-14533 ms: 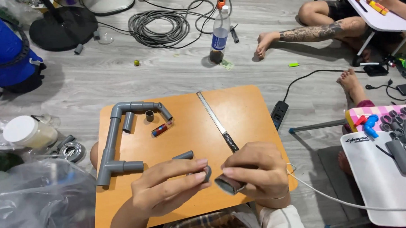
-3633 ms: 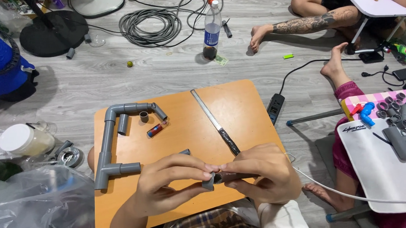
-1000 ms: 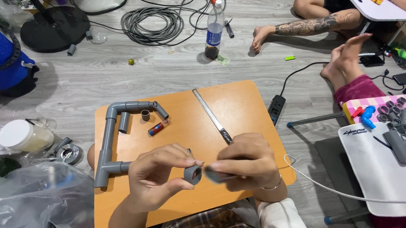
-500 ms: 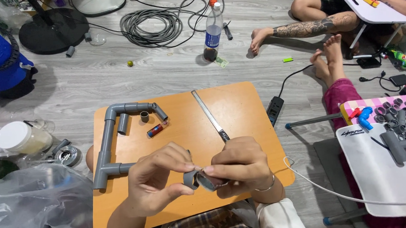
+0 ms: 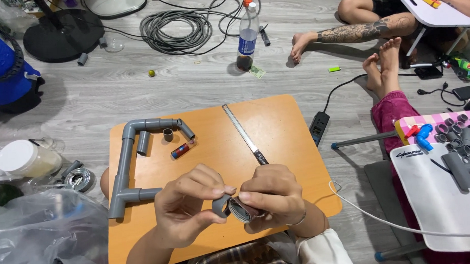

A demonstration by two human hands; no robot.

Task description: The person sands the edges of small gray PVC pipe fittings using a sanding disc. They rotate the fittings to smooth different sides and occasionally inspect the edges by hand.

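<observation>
Pipework first, far left of the fingers: a grey PVC pipe assembly (image 5: pixel 126 167) is laid on the orange table (image 5: pixel 287 125), w/ elbow fittings at the top and a tee near the bottom. A short grey pipe piece (image 5: pixel 143 143) and a small grey ring coupling (image 5: pixel 168 134) are seen just inside its frame; a small red tube (image 5: pixel 182 149) is lying just beside them, well above the left fingertips. The left hand (image 5: pixel 188 211) is closed in a pinch, thumb and forefinger gripped on a grey pipe fitting (image 5: pixel 221 205). The fitting is held just above the table's near edge, between both hands, its open end turned toward the right hand. The right hand (image 5: pixel 273 195) is curled shut round a roll of sealing tape (image 5: pixel 242 210), which is pressed against the fitting. A metal ruler (image 5: pixel 243 133) is laid diagonally above the right knuckles, its lower end touching or hidden behind them; cannot be told which. Further right, off the table, a white cable (image 5: pixel 384 220) is trailed past the right wrist.
</observation>
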